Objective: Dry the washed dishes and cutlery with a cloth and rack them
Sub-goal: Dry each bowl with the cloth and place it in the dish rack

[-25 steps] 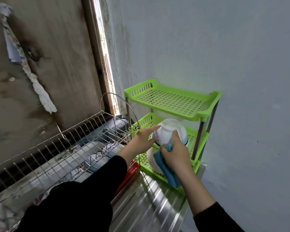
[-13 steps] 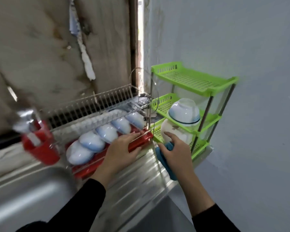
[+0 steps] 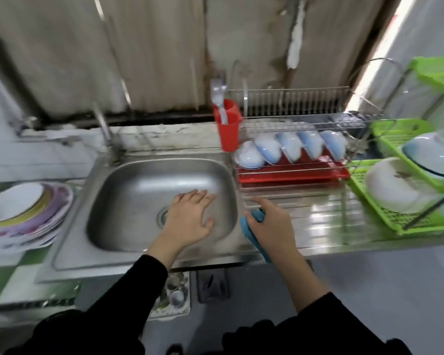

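My left hand (image 3: 190, 216) hovers flat with spread fingers over the steel sink (image 3: 128, 180), holding nothing. My right hand (image 3: 272, 224) grips a blue cloth (image 3: 254, 229) above the sink's right rim. A stack of plates (image 3: 23, 213) sits on the counter at the far left. Several pale blue bowls (image 3: 290, 147) lean in the wire dish rack (image 3: 305, 124) over a red tray (image 3: 292, 175). In the green plastic shelf (image 3: 395, 221) at the right, a white bowl with a dark rim (image 3: 436, 155) lies upside down above a white dish (image 3: 395, 190).
A red cutlery cup (image 3: 227, 126) with a fork hangs on the rack's left end. The tap (image 3: 103, 129) stands behind the sink. The ribbed steel drainboard (image 3: 318, 216) lies between the sink and the green shelf. Below the counter edge is a grey floor.
The view swung left from the green shelf to the sink. My left hand let go of the bowl, now on the shelf, and moved over the sink; my right hand followed with the cloth.
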The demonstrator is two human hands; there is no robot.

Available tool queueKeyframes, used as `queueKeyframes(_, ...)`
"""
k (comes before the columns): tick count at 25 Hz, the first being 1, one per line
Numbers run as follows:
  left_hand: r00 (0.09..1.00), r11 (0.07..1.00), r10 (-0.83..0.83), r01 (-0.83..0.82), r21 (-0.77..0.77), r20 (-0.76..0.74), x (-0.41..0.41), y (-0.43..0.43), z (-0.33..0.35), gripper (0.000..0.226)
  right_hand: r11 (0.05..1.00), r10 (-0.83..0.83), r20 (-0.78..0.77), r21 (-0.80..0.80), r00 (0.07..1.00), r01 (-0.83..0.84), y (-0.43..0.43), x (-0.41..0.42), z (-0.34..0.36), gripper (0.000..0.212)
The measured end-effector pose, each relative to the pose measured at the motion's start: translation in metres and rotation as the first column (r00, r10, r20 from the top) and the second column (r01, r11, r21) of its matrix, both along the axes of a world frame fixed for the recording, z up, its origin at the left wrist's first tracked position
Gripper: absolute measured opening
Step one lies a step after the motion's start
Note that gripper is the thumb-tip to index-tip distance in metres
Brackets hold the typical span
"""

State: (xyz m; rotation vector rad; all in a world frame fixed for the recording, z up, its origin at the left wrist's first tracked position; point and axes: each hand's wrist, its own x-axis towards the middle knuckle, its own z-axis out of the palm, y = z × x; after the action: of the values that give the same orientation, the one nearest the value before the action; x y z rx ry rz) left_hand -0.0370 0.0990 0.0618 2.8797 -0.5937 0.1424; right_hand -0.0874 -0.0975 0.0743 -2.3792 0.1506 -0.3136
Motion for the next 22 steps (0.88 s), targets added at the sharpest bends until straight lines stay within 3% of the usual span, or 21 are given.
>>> queueKeyframes(9,0.973,0.971,0.221,-0.226,0.073,0.072,-0.027,0.184,-0.011,0.058,0.954,0.299,-0.027,0.001,0.954,-0.299,0.182,0.022,-0.006,0.033)
queueKeyframes(19,0.942,0.937,0.327,-0.334,0.104,0.080,0.014,0.398,-0.044,0.053,0.932,0.360,-0.036,0.064,0.932,-0.357,0.376,0.076,-0.019,0.031)
queueKeyframes(22,0.925,0.925,0.373,-0.377,0.052,0.078,0.037,0.436,-0.062,0.052,0.928,0.358,0.016,0.098,0.933,-0.358,0.410,0.091,-0.020,0.030)
